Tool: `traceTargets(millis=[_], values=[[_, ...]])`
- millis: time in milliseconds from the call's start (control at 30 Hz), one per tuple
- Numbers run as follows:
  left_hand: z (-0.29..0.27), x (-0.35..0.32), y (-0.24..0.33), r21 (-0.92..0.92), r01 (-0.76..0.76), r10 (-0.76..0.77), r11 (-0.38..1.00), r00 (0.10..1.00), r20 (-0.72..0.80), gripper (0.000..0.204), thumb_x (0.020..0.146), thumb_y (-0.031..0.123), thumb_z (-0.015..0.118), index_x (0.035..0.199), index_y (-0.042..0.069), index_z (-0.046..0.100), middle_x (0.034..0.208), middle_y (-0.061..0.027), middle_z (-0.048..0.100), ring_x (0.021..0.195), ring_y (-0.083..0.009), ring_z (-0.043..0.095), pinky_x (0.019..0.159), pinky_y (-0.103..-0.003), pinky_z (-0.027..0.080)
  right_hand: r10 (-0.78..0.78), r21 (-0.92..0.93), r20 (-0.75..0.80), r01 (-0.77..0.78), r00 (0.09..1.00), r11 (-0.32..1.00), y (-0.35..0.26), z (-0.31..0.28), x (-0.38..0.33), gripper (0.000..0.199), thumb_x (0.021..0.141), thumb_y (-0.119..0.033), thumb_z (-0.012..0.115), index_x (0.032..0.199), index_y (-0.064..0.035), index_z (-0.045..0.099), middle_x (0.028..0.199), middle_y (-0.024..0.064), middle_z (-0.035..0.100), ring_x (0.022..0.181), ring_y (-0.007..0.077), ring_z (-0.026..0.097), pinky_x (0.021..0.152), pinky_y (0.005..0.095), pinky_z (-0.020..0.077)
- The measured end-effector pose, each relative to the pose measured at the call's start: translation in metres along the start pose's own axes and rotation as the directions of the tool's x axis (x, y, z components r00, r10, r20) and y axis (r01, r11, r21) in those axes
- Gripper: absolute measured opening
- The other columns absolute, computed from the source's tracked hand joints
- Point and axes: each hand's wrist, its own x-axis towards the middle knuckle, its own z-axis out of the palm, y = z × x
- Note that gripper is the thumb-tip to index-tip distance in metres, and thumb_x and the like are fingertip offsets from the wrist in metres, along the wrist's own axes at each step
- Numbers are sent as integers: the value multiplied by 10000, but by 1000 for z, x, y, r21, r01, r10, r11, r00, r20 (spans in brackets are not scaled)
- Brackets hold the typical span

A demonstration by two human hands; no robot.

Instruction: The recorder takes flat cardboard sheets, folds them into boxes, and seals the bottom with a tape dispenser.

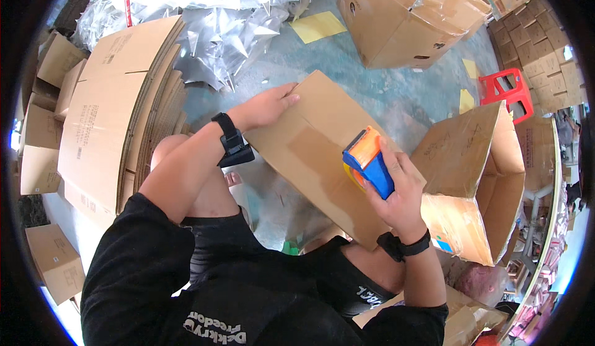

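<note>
A brown cardboard box (316,141) lies slantwise across my lap, a broad face turned up, with a darker patch along its middle. My left hand (271,105) grips its far left end, thumb on the edge and the other fingers partly hidden. My right hand (400,188) is closed round a blue and orange tape dispenser (375,166), which sits over the right part of that face. A bit of yellow shows under the dispenser. Whether the dispenser touches the cardboard I cannot tell. Each wrist wears a black band, the left one carrying a small black device.
Flattened cartons (99,110) lean in a stack at my left. An open carton (477,178) stands close on the right, with a red stool (507,92) behind it. Ahead are silver pointed packages (229,36), a large carton (403,23) and yellow sheets (318,27) on the floor.
</note>
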Motion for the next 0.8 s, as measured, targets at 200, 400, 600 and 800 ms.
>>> traceTargets(millis=[200,400,600,800], values=[[24,-25,37,443,-119,245,889,939,-240,426,1011,282,560,1380,69,559,1307,-198,634,1182,-433,583,1025,-439,468,-50,-14,-71,49,996,999,1,-2,-4,691,738,-239,824,1400,-232,624,1059,151,627,852,319,661,740,395,566],[44,-53,85,-481,207,-102,852,966,236,440,1027,407,592,1181,3,673,1100,-97,719,1047,-217,674,915,-367,533,-45,-18,-62,44,997,999,-5,0,-1,667,747,-266,823,1386,-232,638,1050,145,636,864,308,661,752,392,565],[56,-40,68,-712,268,-54,650,950,308,365,1039,358,597,1121,17,697,1042,-55,716,945,-122,672,851,-284,541,-100,-70,-7,99,995,993,-12,1,4,681,752,-266,820,1403,-254,620,1072,141,631,898,300,662,754,396,568],[50,-16,41,-698,160,-14,697,977,211,299,1031,278,611,1065,-3,706,970,-53,722,840,-100,662,790,-253,536,-20,-16,148,22,989,1000,-21,-4,19,653,781,-257,790,1407,-287,608,998,150,598,855,335,639,742,418,564]])
